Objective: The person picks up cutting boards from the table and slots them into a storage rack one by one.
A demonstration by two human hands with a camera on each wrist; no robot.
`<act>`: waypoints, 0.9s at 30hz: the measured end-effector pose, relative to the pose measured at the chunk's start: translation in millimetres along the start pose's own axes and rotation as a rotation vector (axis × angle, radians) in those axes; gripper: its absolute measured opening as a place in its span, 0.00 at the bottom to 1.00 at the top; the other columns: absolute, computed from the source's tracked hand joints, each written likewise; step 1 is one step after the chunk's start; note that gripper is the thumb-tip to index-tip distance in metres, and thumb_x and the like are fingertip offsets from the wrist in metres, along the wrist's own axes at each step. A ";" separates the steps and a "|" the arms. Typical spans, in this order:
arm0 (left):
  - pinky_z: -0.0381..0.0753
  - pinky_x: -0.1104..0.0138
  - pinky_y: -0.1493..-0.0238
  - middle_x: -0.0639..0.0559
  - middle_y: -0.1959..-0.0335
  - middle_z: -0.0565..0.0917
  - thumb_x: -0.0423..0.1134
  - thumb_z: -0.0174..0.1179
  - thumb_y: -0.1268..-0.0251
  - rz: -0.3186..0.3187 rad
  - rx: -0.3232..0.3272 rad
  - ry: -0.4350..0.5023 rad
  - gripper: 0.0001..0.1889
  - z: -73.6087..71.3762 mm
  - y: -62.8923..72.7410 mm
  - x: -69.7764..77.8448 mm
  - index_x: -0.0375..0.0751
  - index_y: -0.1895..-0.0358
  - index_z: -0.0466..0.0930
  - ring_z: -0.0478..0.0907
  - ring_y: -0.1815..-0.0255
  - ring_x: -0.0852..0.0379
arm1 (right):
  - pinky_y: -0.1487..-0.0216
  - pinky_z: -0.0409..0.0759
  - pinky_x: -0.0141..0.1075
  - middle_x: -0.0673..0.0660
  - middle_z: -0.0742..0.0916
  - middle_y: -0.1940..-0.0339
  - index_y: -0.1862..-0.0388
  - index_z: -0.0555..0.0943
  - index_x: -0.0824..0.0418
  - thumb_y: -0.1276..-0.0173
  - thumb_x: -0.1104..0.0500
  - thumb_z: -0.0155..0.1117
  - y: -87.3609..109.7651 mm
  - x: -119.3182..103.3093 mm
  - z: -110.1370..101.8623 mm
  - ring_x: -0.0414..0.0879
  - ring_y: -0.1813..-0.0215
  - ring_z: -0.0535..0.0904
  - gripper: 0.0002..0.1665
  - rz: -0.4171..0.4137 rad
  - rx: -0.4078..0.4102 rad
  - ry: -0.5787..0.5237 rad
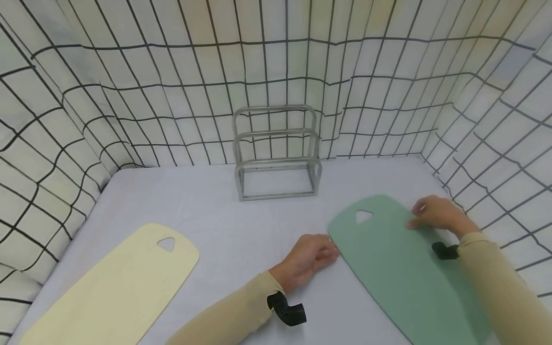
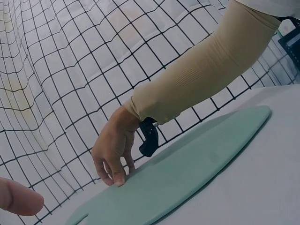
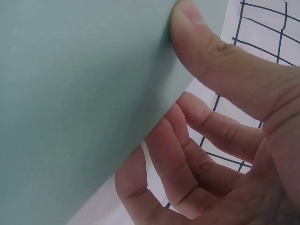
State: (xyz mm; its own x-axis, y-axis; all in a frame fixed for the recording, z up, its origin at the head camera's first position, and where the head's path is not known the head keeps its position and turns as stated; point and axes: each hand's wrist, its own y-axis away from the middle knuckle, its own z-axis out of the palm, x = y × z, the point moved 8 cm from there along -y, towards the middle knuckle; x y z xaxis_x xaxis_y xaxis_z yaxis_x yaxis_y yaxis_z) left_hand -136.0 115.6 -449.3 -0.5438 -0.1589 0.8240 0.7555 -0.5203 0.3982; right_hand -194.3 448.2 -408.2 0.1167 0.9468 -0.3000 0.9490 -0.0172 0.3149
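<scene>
Right hand: pinches the outer edge of the green board. Thumb bears on the upper face; the other fingers bend at and below the rim. An edge hold of this type suits a thin, flat panel, since the face itself offers nothing to grip. Whether that edge is raised cannot be told.

Left hand: positioned just beside the opposite long edge, fingers loosely curled, with nothing seen in their grasp. Contact with the edge cannot be confirmed. Placement on both sides of the board probably serves to keep it steady or square.

Green board: located on the right of the worktop, set at a slant, its rounded end with the hole pointing toward the back. The right sleeve passes over its near part.

Cream board: lies flat on the left, well apart from both hands, its own holed end also toward the back.

Rack: metal, upright at the back between the two boards. Its central position presumably leaves it within reach of either hand.

Grid-lined screen: encloses the worktop behind and at both sides.
</scene>
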 end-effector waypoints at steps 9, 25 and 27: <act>0.81 0.71 0.41 0.53 0.56 0.81 0.30 0.58 0.36 0.019 -0.010 -0.001 0.05 4.0 -0.8 -1.1 0.35 0.60 0.81 0.79 0.53 0.60 | 0.56 0.85 0.53 0.74 0.86 0.50 0.44 0.78 0.77 0.46 0.40 0.80 -2.8 6.6 2.5 0.61 0.54 0.85 0.47 0.012 -0.003 -0.051; 0.62 0.54 0.17 0.32 0.20 0.63 0.25 0.53 0.36 0.042 -0.041 0.020 0.35 10.7 1.8 -2.9 0.24 0.24 0.60 0.64 0.19 0.42 | 0.54 0.86 0.52 0.74 0.86 0.47 0.39 0.76 0.78 0.45 0.39 0.80 -5.8 17.0 7.2 0.62 0.50 0.84 0.51 0.026 -0.021 -0.135; 0.61 0.54 0.16 0.32 0.21 0.65 0.25 0.53 0.37 0.053 -0.040 0.015 0.35 11.3 1.6 -2.7 0.24 0.24 0.61 0.65 0.19 0.44 | 0.53 0.86 0.53 0.75 0.85 0.46 0.38 0.76 0.78 0.45 0.40 0.80 -5.9 16.4 6.9 0.62 0.50 0.84 0.51 0.022 -0.024 -0.149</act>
State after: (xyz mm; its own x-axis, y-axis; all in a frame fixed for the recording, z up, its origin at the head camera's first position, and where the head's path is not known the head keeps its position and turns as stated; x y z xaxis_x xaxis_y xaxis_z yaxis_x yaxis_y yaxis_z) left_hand -129.2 124.6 -446.3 -0.5089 -0.2002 0.8372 0.7685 -0.5439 0.3371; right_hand -196.0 461.6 -421.2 0.1814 0.8880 -0.4225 0.9388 -0.0283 0.3434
